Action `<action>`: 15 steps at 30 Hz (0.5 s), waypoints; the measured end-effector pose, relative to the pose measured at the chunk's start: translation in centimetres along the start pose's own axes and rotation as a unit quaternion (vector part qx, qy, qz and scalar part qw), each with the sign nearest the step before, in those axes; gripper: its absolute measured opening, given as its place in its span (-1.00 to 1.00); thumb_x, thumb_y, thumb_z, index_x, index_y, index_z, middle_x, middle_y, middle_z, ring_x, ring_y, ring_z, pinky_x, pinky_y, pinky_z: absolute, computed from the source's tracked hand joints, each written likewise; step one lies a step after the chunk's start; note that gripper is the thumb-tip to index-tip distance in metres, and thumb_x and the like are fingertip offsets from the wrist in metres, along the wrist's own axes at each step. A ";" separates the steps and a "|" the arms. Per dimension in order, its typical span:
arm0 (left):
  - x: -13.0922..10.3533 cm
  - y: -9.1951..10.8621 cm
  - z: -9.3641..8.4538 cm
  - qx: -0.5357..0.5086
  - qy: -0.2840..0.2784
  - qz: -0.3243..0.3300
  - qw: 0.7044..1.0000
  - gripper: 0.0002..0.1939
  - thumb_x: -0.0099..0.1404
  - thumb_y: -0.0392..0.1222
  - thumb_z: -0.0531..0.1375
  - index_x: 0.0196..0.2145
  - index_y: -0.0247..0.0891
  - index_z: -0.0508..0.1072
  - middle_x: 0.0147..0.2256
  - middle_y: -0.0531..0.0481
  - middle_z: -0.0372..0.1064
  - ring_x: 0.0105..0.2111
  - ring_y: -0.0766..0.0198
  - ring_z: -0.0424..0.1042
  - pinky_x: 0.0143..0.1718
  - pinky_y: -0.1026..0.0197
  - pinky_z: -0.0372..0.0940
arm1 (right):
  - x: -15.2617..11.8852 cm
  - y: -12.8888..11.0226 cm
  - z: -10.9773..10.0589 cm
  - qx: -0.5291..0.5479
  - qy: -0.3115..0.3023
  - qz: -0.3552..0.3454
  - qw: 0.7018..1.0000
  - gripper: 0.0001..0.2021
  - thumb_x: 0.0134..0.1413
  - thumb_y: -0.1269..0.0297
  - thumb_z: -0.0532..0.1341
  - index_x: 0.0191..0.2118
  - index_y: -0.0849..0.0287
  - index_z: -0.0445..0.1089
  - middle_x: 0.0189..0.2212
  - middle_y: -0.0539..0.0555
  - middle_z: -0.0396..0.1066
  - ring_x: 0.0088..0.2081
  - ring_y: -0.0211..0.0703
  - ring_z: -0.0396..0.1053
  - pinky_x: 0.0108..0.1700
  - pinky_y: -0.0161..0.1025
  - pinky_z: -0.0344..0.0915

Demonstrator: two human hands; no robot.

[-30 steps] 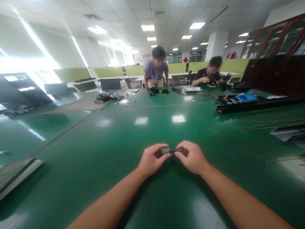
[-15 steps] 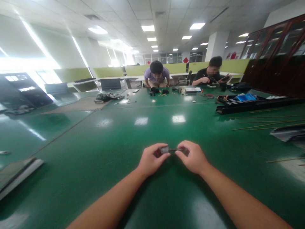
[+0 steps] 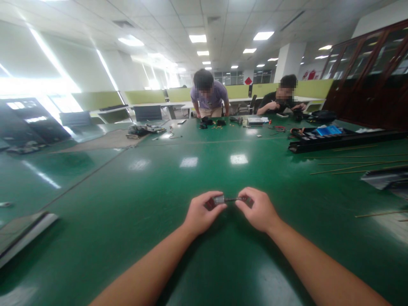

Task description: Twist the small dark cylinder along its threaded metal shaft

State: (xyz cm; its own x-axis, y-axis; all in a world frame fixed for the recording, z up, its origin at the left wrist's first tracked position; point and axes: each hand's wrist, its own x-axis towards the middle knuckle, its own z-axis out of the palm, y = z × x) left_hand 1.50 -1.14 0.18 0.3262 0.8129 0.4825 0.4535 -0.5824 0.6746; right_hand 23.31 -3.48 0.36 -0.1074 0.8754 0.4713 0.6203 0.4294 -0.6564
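Just above the green table (image 3: 210,170), both hands meet in the middle of the head view. My left hand (image 3: 200,214) is closed, thumb and fingers pinching a small silver cylinder (image 3: 219,199) with a reddish part at its left end. A thin dark rod (image 3: 230,199) runs from the cylinder toward my right hand (image 3: 259,210), whose thumb and fingertips pinch the rod's far end. Something reddish shows within the right grip, mostly hidden by the fingers. Whether rod and cylinder are one piece, I cannot tell.
Across the table are a person in a purple shirt (image 3: 210,95) and another in black (image 3: 267,100). A long black channel (image 3: 344,139) and thin brass-coloured rods (image 3: 353,163) lie at right. A flat panel (image 3: 24,233) lies left; a pile of parts (image 3: 143,129) lies farther back.
My hands have barely moved, with the gap between them slightly wider. The person in purple has raised their upper body a little, and the person in black has shifted their hands.
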 end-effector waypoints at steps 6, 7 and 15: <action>0.3 0.1 -0.2 -0.005 0.022 -0.024 0.999 -0.71 0.20 -0.10 0.32 -0.13 -0.22 0.52 -0.22 -0.08 0.53 -0.29 0.20 0.50 -0.23 0.17 0.41 | 0.1 0.1 0.0 0.001 0.022 0.024 0.999 -0.92 0.08 0.29 0.23 -0.39 0.15 0.43 -0.45 0.03 0.44 -0.41 -0.16 0.34 -0.36 -0.27 0.19; 0.5 0.1 -0.2 -0.021 0.037 -0.037 0.998 -0.71 0.19 -0.11 0.32 -0.14 -0.24 0.50 -0.23 -0.08 0.52 -0.28 0.20 0.50 -0.21 0.16 0.41 | 0.1 0.1 0.0 0.003 0.025 0.030 0.999 -0.91 0.09 0.28 0.23 -0.39 0.15 0.43 -0.46 0.03 0.44 -0.42 -0.16 0.34 -0.37 -0.27 0.19; 1.1 -1.7 -0.4 -0.174 0.121 -0.133 0.968 -0.63 0.21 -0.03 0.28 -0.46 -0.25 0.16 -0.29 -0.05 0.45 -0.31 0.21 0.54 -0.23 0.17 0.43 | -0.1 -0.3 0.5 0.007 -0.001 0.031 0.999 -0.90 0.10 0.27 0.23 -0.39 0.15 0.41 -0.47 0.02 0.43 -0.43 -0.18 0.32 -0.36 -0.28 0.18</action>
State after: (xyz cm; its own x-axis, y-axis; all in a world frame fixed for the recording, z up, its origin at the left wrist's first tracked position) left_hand 0.79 0.69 -0.24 0.0133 0.9351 0.3542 0.1743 -0.3510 0.9200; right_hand 22.81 -3.57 0.22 -0.0706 0.9009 0.4283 0.6150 0.3773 -0.6924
